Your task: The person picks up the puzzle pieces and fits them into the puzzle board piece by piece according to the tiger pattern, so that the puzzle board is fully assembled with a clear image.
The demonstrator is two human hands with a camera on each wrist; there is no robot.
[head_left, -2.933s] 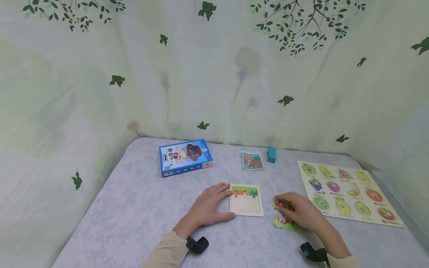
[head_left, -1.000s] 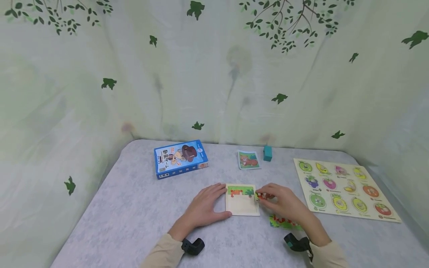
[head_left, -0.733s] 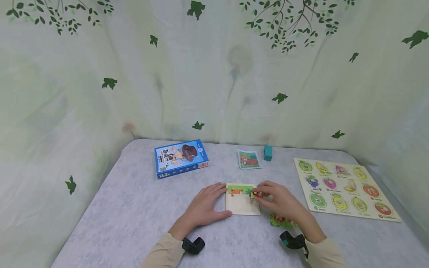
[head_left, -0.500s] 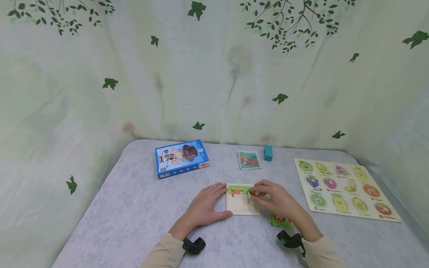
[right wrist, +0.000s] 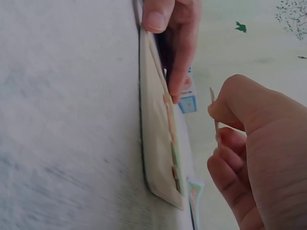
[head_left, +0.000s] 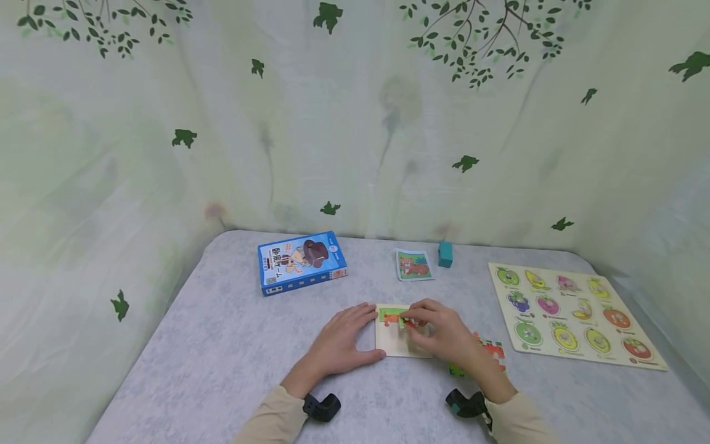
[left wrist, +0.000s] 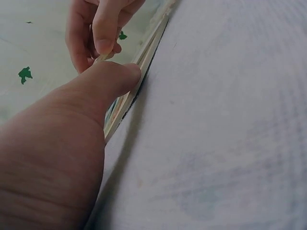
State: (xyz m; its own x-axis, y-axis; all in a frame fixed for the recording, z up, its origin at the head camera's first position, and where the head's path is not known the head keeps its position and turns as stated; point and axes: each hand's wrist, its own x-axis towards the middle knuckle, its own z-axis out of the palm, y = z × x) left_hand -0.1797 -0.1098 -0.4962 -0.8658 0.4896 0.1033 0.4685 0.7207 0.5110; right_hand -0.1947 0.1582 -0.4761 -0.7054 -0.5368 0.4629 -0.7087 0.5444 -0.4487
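My left hand (head_left: pixel 345 338) rests at the left side of a square wooden puzzle tray (head_left: pixel 391 346). Its thumb touches the tray's near left corner, and its fingers reach along to the far left corner. Part of an orange and green picture (head_left: pixel 391 316) fills the tray's far strip; bare wood shows nearer me. Above the tray, my right hand (head_left: pixel 444 330) pinches a thin puzzle piece (right wrist: pixel 215 112) between thumb and fingers. In the right wrist view the piece stands edge-on, apart from the tray. More red and green puzzle pieces (head_left: pixel 493 350) lie partly hidden behind my right forearm.
A blue game box (head_left: pixel 302 262) lies at the back left. Behind the tray are a small picture card (head_left: pixel 415 266) and a teal block (head_left: pixel 445 254). A fruit picture board (head_left: pixel 577 316) covers the right side of the table. A leaf-printed curtain hangs behind.
My right hand has carried the pinched piece leftward, from beside the loose pieces to over the tray. My left hand has stayed at the tray's left edge.
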